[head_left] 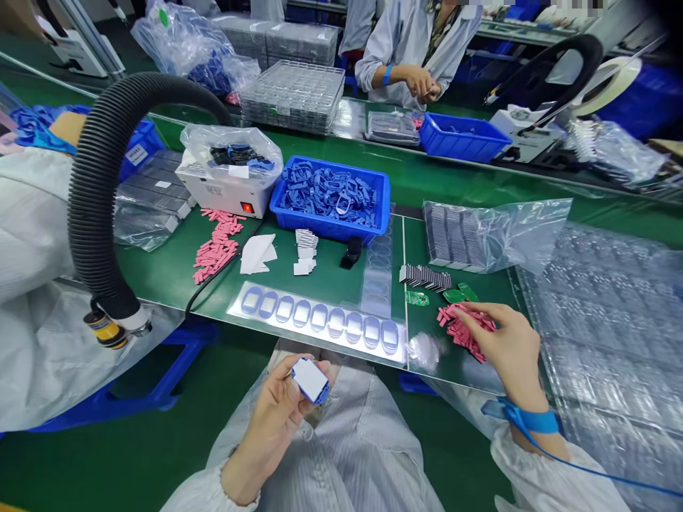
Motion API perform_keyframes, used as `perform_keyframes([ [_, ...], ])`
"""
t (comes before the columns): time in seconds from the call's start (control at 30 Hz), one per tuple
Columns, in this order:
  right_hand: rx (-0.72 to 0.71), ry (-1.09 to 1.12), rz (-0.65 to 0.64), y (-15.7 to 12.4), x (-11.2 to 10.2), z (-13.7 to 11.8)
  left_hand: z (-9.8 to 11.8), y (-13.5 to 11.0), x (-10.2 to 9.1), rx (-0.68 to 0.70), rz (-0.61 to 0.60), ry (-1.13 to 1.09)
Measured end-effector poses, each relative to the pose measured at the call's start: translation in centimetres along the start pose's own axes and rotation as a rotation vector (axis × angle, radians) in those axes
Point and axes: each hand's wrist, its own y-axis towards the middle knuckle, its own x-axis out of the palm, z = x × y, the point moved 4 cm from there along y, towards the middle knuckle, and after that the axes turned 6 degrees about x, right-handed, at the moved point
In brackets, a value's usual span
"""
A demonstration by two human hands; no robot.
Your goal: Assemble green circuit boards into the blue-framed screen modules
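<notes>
- Left hand (274, 419): fingers (282, 387) closed around a white block with blue edging (310, 380), held above the lap, off the tabletop (331, 274).
- Right hand (515, 348): fingers (480, 313) extended and narrowly spread, tips resting on a pile of pink strips (469, 334).
- Pile: long axis runs upper left to lower right. The right hand is nearer; nothing stands between.
- Beside the pile: 3 green circuit boards (453, 295), just above it, and a row of black-and-silver plates (427, 277).
- Left of the pile: a clear strip holding 9 blue frames (320, 320), below a blue tray of blue frames (331, 199).
</notes>
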Motion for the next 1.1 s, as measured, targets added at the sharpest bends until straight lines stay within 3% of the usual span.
perform_keyframes([
  [0.13, -0.086, -0.054, -0.021, 0.1, 1.3, 0.1, 0.0, -0.1, 0.6, 0.001, 0.003, 0.014],
  [0.33, -0.113, -0.082, 0.106, -0.4, 1.3, -0.6, 0.0, 0.0, 0.6, -0.001, -0.038, 0.022],
  [0.43, -0.137, 0.006, 0.283, -1.6, -0.4, -3.4, -0.1, 0.2, 1.1, 0.004, -0.062, 0.001],
  [0.5, -0.214, 0.258, 0.313, -3.1, -1.6, -6.7, -0.2, 0.3, 1.8, -0.007, -0.093, -0.014],
  [0.6, -0.28, 0.754, -0.024, -5.4, -2.2, -12.3, -0.6, 0.4, 3.1, -0.043, -0.153, -0.045],
  [0.7, -0.313, 1.012, -0.272, -7.2, -2.1, -16.2, -0.8, 0.2, 4.4, -0.083, -0.199, -0.074],
  [0.8, -0.258, 1.124, -0.353, -7.9, -1.4, -17.2, -0.9, 0.0, 5.0, -0.093, -0.212, -0.083],
  [0.97, -0.169, 1.242, -0.443, -8.1, -0.5, -16.8, -1.0, -0.2, 5.1, -0.114, -0.229, -0.114],
  [1.1, -0.158, 1.258, -0.455, -8.3, -0.4, -17.0, -1.1, -0.3, 5.0, -0.124, -0.231, -0.15],
])
